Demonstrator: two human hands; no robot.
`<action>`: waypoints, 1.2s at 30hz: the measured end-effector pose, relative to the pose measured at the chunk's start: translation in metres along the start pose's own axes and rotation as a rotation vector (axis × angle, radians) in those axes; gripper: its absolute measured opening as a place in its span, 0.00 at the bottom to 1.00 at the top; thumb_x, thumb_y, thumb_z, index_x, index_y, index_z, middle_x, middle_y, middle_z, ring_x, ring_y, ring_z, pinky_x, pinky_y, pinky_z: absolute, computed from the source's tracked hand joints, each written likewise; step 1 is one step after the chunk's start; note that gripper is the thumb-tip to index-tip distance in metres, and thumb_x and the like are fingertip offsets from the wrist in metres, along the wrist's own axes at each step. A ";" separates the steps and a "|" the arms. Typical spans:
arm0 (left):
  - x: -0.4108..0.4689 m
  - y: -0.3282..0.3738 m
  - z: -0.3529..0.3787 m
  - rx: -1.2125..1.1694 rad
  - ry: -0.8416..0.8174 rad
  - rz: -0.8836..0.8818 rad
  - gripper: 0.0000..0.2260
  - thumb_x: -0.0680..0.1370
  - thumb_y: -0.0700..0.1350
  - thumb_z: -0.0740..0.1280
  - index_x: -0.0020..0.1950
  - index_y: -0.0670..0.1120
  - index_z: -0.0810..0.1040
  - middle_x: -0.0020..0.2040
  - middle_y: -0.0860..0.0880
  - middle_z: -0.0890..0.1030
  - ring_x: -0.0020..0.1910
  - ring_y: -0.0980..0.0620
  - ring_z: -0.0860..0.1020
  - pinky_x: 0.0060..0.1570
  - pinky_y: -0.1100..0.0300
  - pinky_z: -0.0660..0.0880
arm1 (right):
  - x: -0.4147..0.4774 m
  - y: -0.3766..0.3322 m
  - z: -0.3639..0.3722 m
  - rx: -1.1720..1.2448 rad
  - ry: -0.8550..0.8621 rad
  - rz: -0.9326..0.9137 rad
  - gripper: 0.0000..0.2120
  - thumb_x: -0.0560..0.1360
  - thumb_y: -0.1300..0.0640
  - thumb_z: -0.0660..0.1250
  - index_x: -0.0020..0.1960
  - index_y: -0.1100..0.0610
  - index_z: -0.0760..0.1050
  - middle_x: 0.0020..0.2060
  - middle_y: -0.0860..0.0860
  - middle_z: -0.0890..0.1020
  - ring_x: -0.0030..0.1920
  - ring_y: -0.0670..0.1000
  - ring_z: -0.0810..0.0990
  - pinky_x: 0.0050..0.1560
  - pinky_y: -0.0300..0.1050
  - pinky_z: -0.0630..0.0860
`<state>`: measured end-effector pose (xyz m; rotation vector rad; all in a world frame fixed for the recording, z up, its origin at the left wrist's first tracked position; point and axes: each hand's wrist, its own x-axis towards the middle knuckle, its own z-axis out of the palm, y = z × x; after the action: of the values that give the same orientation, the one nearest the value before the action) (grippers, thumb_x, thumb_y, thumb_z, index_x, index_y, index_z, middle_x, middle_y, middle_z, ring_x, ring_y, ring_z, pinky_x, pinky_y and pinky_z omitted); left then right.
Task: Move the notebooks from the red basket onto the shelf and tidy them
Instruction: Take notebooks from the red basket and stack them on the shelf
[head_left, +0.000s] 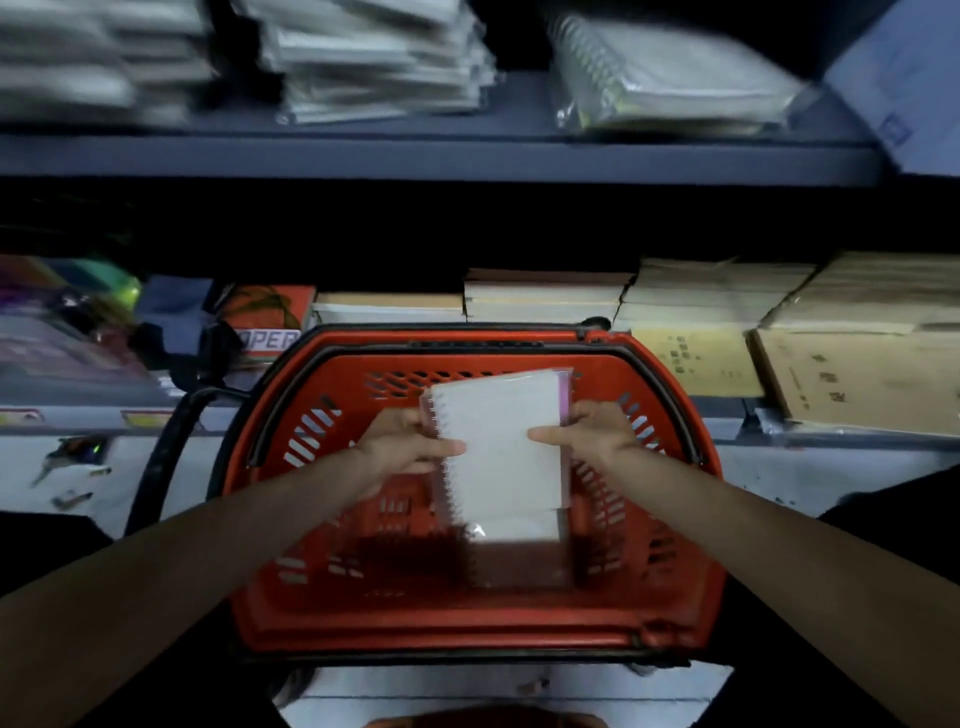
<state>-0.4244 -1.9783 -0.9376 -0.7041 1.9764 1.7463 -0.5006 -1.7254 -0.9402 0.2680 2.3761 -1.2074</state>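
The left hand (410, 441) and right hand (587, 431) are both clamped on the notebooks (504, 447), a white spiral-bound bundle in what looks like clear wrap. The left thumb lies across the cover by the coil, and the right hand pinches the opposite long edge. The bundle hangs between the hands, above the inside of the red basket (467, 629), which sits directly beneath them. I cannot tell whether more notebooks lie on the basket floor; the area below the bundle is blurred.

Beyond the hands, behind the basket, are brown paper packs (701, 312). Higher and farther off is the shelf (415, 156), with wrapped stacks (374, 62) above the left hand and a spiral pad (670, 78) above the right.

The likely risks are that the slick wrap lets the bundle slide out of an edge-only grip on the lift, or that it knocks a leaning stack askew on the shelf.
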 end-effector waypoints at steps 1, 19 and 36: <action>-0.011 0.012 -0.004 0.011 -0.007 0.057 0.15 0.72 0.37 0.80 0.57 0.44 0.85 0.52 0.49 0.89 0.56 0.51 0.86 0.52 0.58 0.82 | -0.009 -0.012 -0.008 0.014 -0.007 -0.041 0.17 0.60 0.51 0.87 0.37 0.57 0.80 0.39 0.53 0.87 0.42 0.53 0.85 0.50 0.56 0.83; -0.094 0.100 -0.033 -0.362 0.085 0.599 0.22 0.67 0.38 0.77 0.61 0.43 0.83 0.57 0.44 0.88 0.57 0.47 0.86 0.54 0.60 0.82 | -0.102 -0.059 -0.070 0.088 -0.089 -0.620 0.22 0.79 0.64 0.70 0.66 0.42 0.74 0.57 0.37 0.84 0.59 0.40 0.83 0.62 0.41 0.80; -0.110 0.121 -0.001 0.003 0.030 0.771 0.31 0.73 0.44 0.77 0.73 0.61 0.73 0.63 0.55 0.85 0.59 0.51 0.85 0.63 0.57 0.80 | -0.131 -0.082 -0.116 0.626 0.002 -0.615 0.18 0.80 0.67 0.66 0.67 0.55 0.78 0.53 0.55 0.88 0.54 0.57 0.87 0.51 0.48 0.85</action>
<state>-0.4115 -1.9574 -0.7756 0.0767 2.4623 2.1258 -0.4522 -1.6767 -0.7591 -0.3017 2.0685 -2.2192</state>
